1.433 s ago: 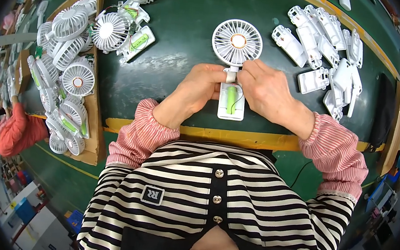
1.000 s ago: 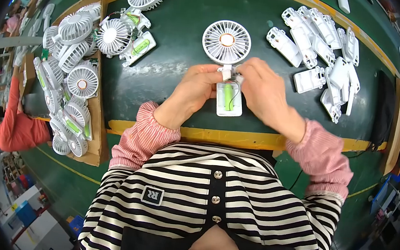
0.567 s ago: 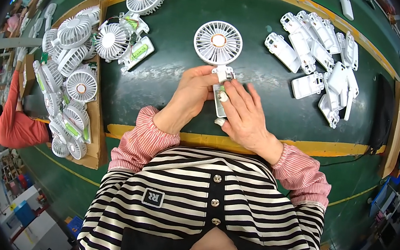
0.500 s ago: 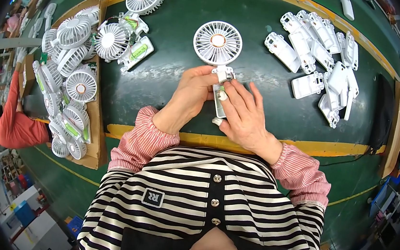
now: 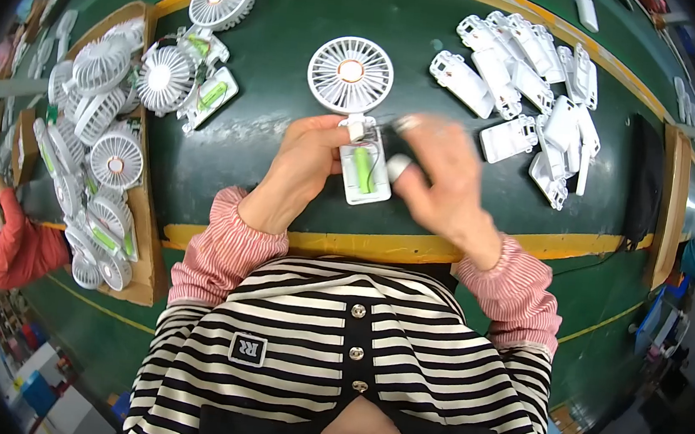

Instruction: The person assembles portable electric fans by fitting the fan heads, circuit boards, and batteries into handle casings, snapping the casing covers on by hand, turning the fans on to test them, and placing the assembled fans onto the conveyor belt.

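Note:
A white handheld fan (image 5: pixel 350 75) lies in front of me, its round grille pointing away and its handle toward me. The back of the handle (image 5: pixel 365 177) is uncovered, showing a green battery and thin dark wires. My left hand (image 5: pixel 303 158) pinches the fan at its neck, from the left. Just right of the handle is my right hand (image 5: pixel 445 176), slightly blurred and apart from the fan. Its thumb and forefinger, both with white finger covers, are spread, and I see nothing between them.
At the left, a cardboard tray (image 5: pixel 147 239) is piled with similar fans. More fans with bared batteries (image 5: pixel 213 94) lie beside it. Several white handle covers (image 5: pixel 508 139) are heaped at the right. A person in a red top (image 5: pixel 23 244) is at the far left.
My right hand has lifted off the fan's handle and moved right, uncovering the battery. The left hand keeps its hold at the neck. The whole view has shifted slightly.

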